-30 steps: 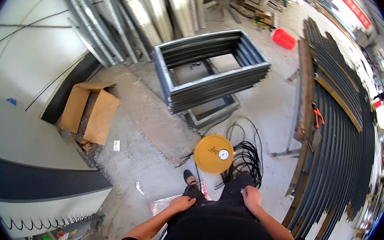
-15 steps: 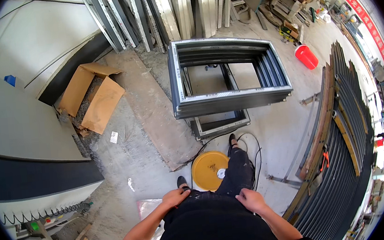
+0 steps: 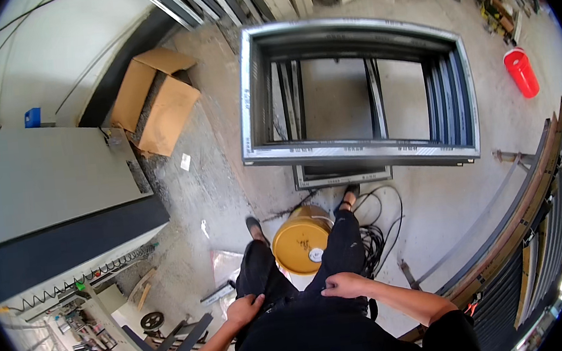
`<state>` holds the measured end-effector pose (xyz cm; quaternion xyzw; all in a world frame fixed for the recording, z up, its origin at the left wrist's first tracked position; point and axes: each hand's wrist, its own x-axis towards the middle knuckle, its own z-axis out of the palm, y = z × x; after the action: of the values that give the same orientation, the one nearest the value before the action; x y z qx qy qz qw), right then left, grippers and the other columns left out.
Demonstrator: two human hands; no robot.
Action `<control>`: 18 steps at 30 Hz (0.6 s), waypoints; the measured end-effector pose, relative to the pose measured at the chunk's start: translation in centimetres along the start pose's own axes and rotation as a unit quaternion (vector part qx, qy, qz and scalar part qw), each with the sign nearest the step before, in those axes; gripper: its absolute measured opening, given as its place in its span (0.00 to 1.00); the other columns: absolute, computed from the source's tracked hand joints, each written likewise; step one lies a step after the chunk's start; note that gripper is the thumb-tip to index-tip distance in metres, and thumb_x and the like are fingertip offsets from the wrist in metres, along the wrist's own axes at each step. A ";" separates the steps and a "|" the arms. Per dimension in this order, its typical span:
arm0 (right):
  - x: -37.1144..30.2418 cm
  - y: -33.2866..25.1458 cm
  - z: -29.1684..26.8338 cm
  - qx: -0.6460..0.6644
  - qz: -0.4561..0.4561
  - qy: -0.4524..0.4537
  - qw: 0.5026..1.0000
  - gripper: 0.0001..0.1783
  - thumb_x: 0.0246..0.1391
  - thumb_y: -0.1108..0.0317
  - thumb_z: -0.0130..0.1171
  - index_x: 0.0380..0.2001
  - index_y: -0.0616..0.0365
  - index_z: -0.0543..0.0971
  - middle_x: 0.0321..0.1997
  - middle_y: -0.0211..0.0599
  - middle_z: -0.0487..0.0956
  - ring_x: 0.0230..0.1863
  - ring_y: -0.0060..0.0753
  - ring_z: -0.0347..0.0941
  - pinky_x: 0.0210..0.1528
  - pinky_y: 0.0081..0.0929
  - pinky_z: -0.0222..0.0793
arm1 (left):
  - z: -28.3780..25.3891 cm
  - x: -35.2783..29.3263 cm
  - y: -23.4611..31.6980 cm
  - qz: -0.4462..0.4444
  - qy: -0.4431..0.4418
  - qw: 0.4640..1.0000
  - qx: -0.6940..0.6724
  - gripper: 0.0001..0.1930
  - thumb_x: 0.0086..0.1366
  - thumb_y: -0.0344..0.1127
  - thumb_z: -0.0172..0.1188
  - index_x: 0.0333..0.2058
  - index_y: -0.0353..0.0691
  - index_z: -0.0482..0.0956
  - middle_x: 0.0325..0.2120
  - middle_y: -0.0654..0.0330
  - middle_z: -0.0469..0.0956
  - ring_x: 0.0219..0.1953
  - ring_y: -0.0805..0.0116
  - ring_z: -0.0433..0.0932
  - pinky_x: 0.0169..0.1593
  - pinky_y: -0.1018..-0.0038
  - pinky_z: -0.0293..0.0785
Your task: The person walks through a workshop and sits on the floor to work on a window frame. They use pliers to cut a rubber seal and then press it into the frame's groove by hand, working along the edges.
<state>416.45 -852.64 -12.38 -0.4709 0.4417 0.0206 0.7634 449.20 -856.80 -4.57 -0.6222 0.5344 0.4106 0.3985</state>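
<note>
My left hand (image 3: 245, 309) is closed at my left hip, its thumb and fingers gripping the cloth of my black trousers (image 3: 339, 246). Across at the other hip, my right hand (image 3: 346, 285) pinches the waist of the same trousers; its fingertips are partly hidden. Between my legs stands a bucket with a yellow lid (image 3: 294, 245), which has dark smudges and a white round label. Ahead of my feet is a stack of dark grey rectangular window frames (image 3: 359, 147), apart from both hands. A lower frame (image 3: 342, 178) shows beneath its near side.
A grey machine cabinet (image 3: 51, 177) stands at left, with an open cardboard box (image 3: 170, 112) beyond it. Black cable (image 3: 374, 248) lies coiled by my right foot. Long dark profiles (image 3: 545, 251) fill a rack at right, and a red bucket (image 3: 521, 74) sits farther off.
My view has shifted, with the frames now larger and the left-hand machine showing more. My right hand has moved inward along the waist. Both hands stay at the trousers.
</note>
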 end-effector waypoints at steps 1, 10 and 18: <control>0.2 0.5 -0.1 0.004 0.006 -0.025 1.000 0.23 0.55 0.47 0.58 0.28 0.60 0.76 0.25 0.40 0.76 0.28 0.36 0.72 0.33 0.35 0.66 | -0.1 -0.2 1.0 -0.006 -0.013 1.000 0.002 0.32 0.65 0.65 0.39 0.37 0.42 0.80 0.35 0.46 0.80 0.42 0.46 0.78 0.45 0.55 0.72; 9.3 8.4 -4.5 0.033 0.033 0.058 0.997 0.17 0.54 0.52 0.58 0.28 0.55 0.76 0.23 0.37 0.78 0.25 0.39 0.76 0.29 0.37 0.71 | -2.3 16.9 0.9 0.204 0.138 0.966 0.078 0.12 0.62 0.45 0.55 0.33 0.41 0.74 0.28 0.50 0.74 0.34 0.48 0.75 0.39 0.54 0.71; 33.4 20.5 -5.8 -0.273 0.071 0.165 0.945 0.35 0.47 0.44 0.61 0.53 0.55 0.70 0.57 0.45 0.70 0.61 0.45 0.64 0.60 0.39 0.61 | -8.2 32.8 0.4 0.289 0.249 0.913 0.147 0.21 0.55 0.40 0.59 0.47 0.37 0.73 0.50 0.51 0.69 0.57 0.48 0.64 0.57 0.56 0.60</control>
<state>423.84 -858.37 -50.89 -0.6252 0.5711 0.1167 0.5190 452.53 -875.56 -32.48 -0.4573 0.8269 0.2566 0.2031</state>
